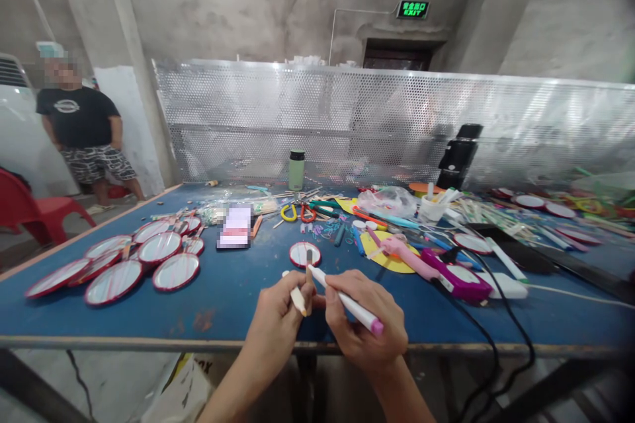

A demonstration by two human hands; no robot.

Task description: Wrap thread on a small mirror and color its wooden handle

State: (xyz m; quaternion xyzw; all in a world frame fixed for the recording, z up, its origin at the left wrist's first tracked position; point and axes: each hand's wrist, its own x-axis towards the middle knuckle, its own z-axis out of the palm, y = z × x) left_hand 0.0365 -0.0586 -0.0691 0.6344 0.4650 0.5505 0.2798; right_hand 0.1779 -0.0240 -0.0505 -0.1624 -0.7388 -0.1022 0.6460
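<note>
My left hand (280, 304) is closed on a small flat stick (309, 272) with a grey upper end. A short white marker (298, 301) with an orange-yellow tip also sits in those fingers. Pinched in my right hand (370, 317) is a white marker pen (354, 307) with a pink end; its other end points at the stick, and I cannot tell whether they touch. Just beyond both hands, a round red-rimmed mirror (299, 253) lies flat on the blue table (238, 310), partly covered by the stick.
Several red-rimmed mirrors (176, 271) pile up at left, near a phone (235, 227). Right of my hands lie a pink glue gun (409, 258), a purple device (456, 277) and black cables (510, 324). A green bottle (296, 172) stands behind. A person (82, 119) stands far left.
</note>
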